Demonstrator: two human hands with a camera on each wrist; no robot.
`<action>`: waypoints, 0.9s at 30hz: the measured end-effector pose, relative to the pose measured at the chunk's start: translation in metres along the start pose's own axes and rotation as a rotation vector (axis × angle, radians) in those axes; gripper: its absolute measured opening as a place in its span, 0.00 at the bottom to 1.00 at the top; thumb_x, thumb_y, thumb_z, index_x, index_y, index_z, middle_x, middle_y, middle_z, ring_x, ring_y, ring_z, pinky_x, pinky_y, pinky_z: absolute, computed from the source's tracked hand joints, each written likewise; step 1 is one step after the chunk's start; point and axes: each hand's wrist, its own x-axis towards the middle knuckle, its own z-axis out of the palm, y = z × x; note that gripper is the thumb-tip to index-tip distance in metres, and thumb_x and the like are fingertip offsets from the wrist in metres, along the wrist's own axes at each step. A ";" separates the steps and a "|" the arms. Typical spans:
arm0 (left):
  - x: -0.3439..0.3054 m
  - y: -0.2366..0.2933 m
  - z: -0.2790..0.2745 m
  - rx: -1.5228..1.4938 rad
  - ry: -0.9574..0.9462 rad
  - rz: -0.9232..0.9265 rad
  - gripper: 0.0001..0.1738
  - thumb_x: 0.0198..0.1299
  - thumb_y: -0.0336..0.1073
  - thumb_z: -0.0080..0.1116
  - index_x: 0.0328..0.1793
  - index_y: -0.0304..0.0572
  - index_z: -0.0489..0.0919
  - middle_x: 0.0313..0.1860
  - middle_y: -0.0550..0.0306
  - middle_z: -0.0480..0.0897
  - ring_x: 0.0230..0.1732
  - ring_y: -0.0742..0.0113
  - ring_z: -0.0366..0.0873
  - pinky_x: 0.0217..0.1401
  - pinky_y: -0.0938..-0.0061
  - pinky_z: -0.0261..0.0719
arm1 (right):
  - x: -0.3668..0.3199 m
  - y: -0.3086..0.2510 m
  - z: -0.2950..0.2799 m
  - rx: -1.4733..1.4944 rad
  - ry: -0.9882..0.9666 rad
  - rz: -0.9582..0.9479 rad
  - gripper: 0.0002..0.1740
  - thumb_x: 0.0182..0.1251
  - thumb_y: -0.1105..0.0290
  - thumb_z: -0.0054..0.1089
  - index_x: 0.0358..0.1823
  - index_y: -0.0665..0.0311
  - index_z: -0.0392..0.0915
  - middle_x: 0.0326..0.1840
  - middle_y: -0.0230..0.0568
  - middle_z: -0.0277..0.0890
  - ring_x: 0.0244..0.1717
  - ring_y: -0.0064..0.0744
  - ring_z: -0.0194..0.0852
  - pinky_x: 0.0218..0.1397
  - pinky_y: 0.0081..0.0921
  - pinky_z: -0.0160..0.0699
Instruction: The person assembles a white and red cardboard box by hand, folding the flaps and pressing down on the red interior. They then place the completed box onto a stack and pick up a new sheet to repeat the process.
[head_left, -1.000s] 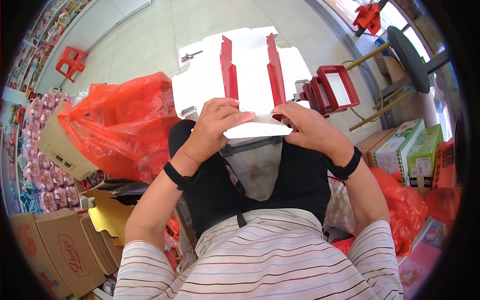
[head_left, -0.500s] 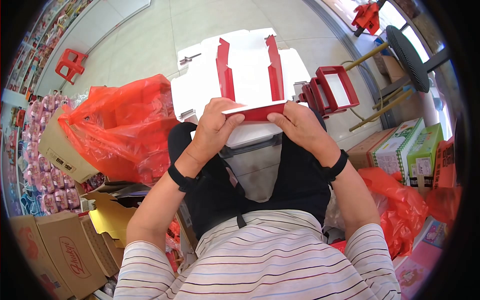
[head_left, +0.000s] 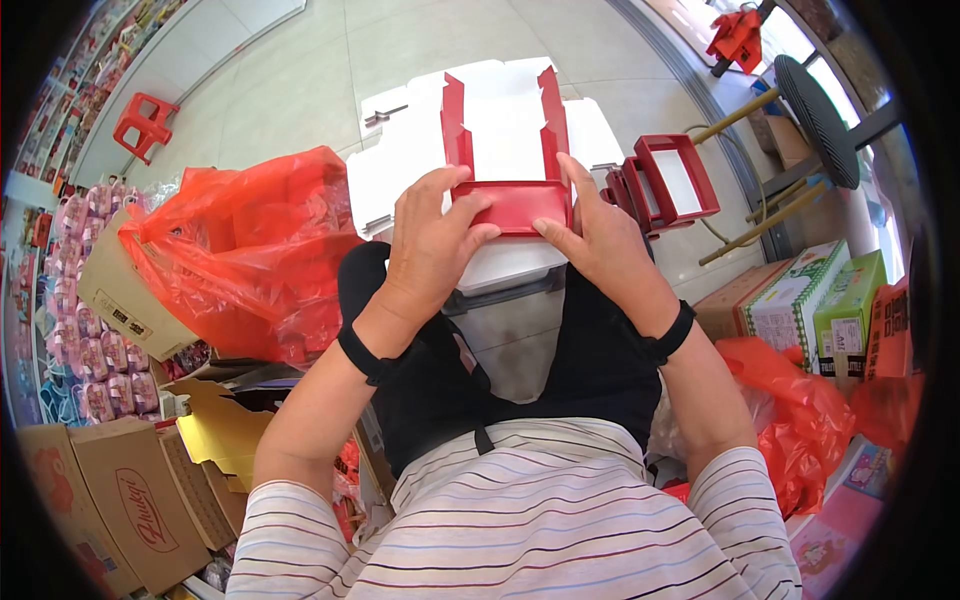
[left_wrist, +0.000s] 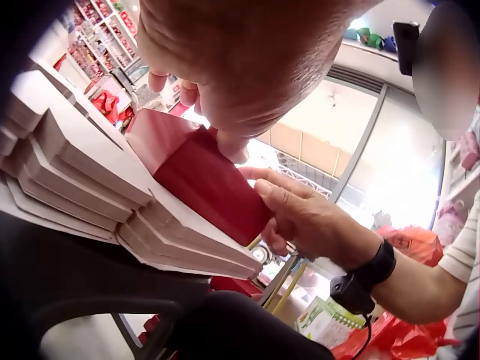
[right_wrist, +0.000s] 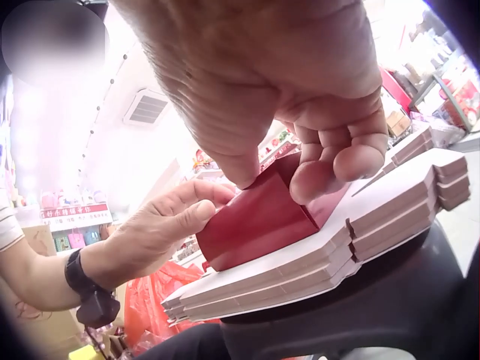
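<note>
A sheet of card with a white inner face and red side strips lies on a stack of flat white card. Its near end is a raised red wall between the two hands. At the wall's left end is the left hand, its thumb on the near edge and its fingers at the corner. The right hand grips the other end, with its thumb low on the wall and forefinger along the side. In the right wrist view, the right hand's fingers curl over the red card.
Beside the stack on the right are red box trays. A red plastic bag and cardboard boxes are at the left. A round stool and more boxes stand at the right; a red stool is at the far left.
The near end of the card, white side up at first, has folded over so its red face now shows. Both hands have shifted to its corners, with fingers along the sides.
</note>
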 end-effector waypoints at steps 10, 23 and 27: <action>0.000 0.005 0.001 0.171 -0.147 0.145 0.18 0.54 0.36 0.79 0.50 0.48 0.86 0.46 0.61 0.82 0.61 0.57 0.79 0.76 0.51 0.69 | -0.007 0.007 0.009 -0.203 -0.045 -0.176 0.16 0.69 0.64 0.75 0.54 0.56 0.80 0.45 0.46 0.77 0.41 0.55 0.85 0.43 0.46 0.85; 0.027 0.000 -0.005 0.272 -0.564 0.133 0.15 0.61 0.40 0.76 0.48 0.44 0.84 0.42 0.55 0.86 0.56 0.53 0.81 0.72 0.51 0.71 | 0.005 0.007 0.009 -0.251 -0.146 -0.166 0.13 0.68 0.67 0.72 0.46 0.63 0.79 0.40 0.53 0.82 0.42 0.59 0.86 0.45 0.50 0.83; 0.031 -0.005 -0.003 0.185 -0.623 0.128 0.13 0.62 0.39 0.74 0.49 0.44 0.85 0.41 0.55 0.87 0.54 0.52 0.80 0.66 0.54 0.73 | 0.007 0.007 0.010 -0.251 -0.165 -0.161 0.13 0.69 0.67 0.72 0.45 0.64 0.78 0.39 0.54 0.83 0.42 0.61 0.86 0.45 0.52 0.83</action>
